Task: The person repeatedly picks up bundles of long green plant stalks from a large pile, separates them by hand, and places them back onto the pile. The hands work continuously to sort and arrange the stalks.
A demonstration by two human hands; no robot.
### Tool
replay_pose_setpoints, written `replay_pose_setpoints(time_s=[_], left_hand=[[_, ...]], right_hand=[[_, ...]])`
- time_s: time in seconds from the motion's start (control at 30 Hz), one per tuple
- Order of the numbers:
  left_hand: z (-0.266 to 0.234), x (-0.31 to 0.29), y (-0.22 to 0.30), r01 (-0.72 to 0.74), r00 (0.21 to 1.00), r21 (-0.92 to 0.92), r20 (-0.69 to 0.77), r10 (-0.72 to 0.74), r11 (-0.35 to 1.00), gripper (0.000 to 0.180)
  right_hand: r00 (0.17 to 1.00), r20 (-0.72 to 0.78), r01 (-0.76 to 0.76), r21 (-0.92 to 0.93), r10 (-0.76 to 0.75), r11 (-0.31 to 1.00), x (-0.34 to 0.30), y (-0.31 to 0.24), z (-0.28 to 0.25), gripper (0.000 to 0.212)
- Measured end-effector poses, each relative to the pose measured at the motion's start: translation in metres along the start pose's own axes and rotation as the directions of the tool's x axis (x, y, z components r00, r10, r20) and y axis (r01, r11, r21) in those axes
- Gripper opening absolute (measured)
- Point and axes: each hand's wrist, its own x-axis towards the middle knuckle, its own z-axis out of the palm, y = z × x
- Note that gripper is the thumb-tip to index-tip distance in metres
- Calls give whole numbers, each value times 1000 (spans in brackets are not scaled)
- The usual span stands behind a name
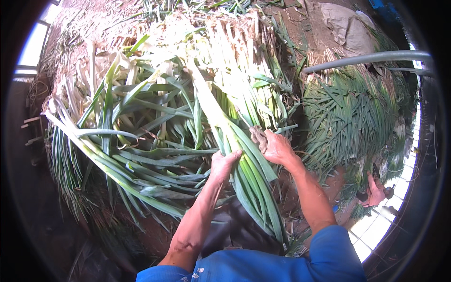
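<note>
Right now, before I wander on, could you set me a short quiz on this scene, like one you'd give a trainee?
1. True or false: the person's left hand is empty and away from the greenery.
2. What colour are the person's sleeves? A) red B) blue C) yellow
3. Fill in the blank: the grey pipe stretches across the ____ side of the picture.

Key:
1. False: the left hand holds a long leek-like plant.
2. B
3. right
</note>
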Motion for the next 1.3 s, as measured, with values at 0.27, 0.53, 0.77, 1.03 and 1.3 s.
replay_pose_setpoints(time_s=[0.27,0.53,0.77,1.03,1.3], left_hand=[[-24,-108,177,-372,815,382,-302,495,846,30],[-341,-160,343,363,648,856,-516,561,368,45],[-121,-72,219,-517,561,644,-242,792,564,35],[0,108,21,-172,980,139,-74,183,975,48],[24,87,-8,-35,991,188,-117,58,982,18]], right_hand=[[986,-158,82,196,-51,977,57,69,23,34],[954,-270,-88,153,127,984,178,40,80,50],[940,-197,-236,212,278,948,169,39,89,54],[988,66,-49,992,-141,118,55,8,133,26],[997,-13,-72,225,77,972,-5,8,51,38]])
